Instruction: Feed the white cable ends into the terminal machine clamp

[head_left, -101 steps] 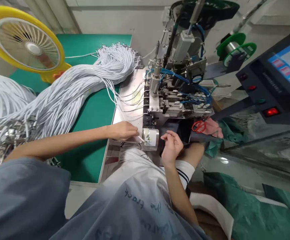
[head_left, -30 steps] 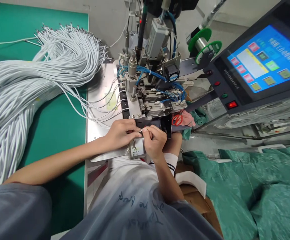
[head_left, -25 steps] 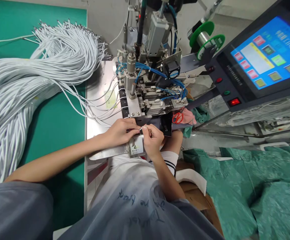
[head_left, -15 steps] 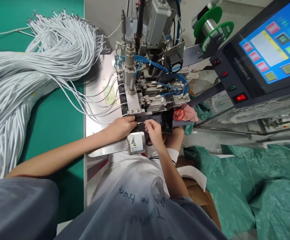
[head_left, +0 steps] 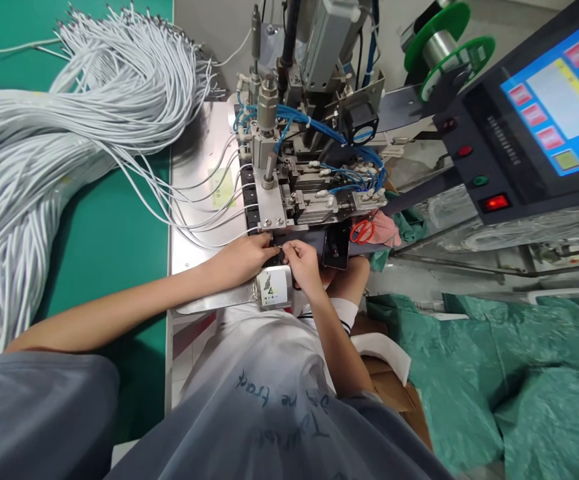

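Pinching a small cable end [head_left: 280, 247] in your left hand [head_left: 247, 259], just before the machine [head_left: 289, 160].
The cable end lies sideways, its tip pointing to your right hand [head_left: 303, 264], whose fingers are closed at this tip; whether they grip it, one cannot tell. Smooth white cables [head_left: 169, 200] curve to black clamps [head_left: 250, 197]. Your shirt [head_left: 279, 427] reads "track"; the white label [head_left: 273, 287] is too small.

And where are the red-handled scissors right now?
In the head view, the red-handled scissors lie right of the right hand, beside the pink cloth.
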Action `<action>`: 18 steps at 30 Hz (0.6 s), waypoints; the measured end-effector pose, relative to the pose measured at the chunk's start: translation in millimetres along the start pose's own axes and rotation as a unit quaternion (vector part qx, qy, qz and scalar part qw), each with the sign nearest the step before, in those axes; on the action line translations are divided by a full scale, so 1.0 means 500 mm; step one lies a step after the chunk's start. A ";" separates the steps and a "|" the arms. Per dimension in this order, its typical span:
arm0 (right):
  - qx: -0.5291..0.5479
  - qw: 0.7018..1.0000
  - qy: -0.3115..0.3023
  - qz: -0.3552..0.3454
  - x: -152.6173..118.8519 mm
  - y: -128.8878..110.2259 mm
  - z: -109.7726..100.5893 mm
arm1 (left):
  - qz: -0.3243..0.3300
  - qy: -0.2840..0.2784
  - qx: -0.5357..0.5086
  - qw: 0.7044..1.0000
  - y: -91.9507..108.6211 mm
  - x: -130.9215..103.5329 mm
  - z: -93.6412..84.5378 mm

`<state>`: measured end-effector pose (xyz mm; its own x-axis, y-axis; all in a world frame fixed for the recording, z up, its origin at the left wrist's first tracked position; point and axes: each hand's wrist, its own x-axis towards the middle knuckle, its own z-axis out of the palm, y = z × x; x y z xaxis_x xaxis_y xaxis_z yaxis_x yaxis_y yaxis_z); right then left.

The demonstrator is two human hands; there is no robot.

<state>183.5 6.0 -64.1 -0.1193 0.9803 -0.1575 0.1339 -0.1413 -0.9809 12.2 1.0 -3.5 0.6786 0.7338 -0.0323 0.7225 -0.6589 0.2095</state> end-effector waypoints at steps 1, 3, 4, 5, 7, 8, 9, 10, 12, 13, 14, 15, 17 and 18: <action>-0.003 1.000 0.000 0.003 0.000 -0.001 0.001 | 0.001 -0.001 0.010 1.000 0.001 0.000 -0.001; -0.008 1.000 0.000 0.008 0.001 -0.003 0.003 | 0.007 -0.002 0.024 1.000 0.002 0.000 -0.003; -0.012 1.000 -0.001 0.011 0.001 -0.003 0.003 | 0.008 -0.004 0.027 1.000 0.003 0.000 -0.004; -0.015 1.000 -0.003 0.013 0.001 -0.003 0.003 | 0.010 -0.005 0.028 1.000 0.003 0.001 -0.006; -0.019 1.000 -0.011 0.016 0.002 -0.002 0.003 | 0.014 -0.008 0.027 1.000 0.002 0.001 -0.008; -0.020 1.000 -0.017 0.016 0.003 -0.001 0.002 | 0.017 -0.009 0.025 1.000 0.001 0.001 -0.008; -0.020 0.999 -0.023 0.014 0.003 0.000 0.002 | 0.020 -0.009 0.024 0.999 0.000 0.001 -0.008; -0.019 0.999 -0.027 0.010 0.004 0.002 0.002 | 0.023 -0.011 0.025 0.999 -0.001 0.001 -0.008; -0.016 0.999 -0.031 0.000 0.007 0.004 0.002 | 0.025 -0.017 0.031 0.999 -0.002 0.002 -0.006; -0.015 0.999 -0.031 -0.005 0.008 0.006 0.003 | 0.025 -0.021 0.037 0.999 -0.002 0.002 -0.005; -0.015 0.999 -0.030 -0.009 0.010 0.007 0.003 | 0.022 -0.026 0.044 0.998 -0.001 0.002 -0.005; -0.014 0.999 -0.029 -0.013 0.011 0.009 0.004 | 0.017 -0.030 0.051 0.998 0.000 0.002 -0.006; -0.014 0.999 -0.028 -0.019 0.014 0.013 0.006 | 0.011 -0.037 0.059 0.998 0.005 0.002 -0.012; -0.013 0.999 -0.027 -0.021 0.015 0.015 0.007 | 0.010 -0.040 0.060 0.997 0.008 0.001 -0.017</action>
<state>180.3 12.0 -73.2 -0.1786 0.9761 -0.1239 0.1533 -0.0968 -0.9834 14.5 0.2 5.6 0.6972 0.7087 -0.1080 0.7168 -0.6912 0.0920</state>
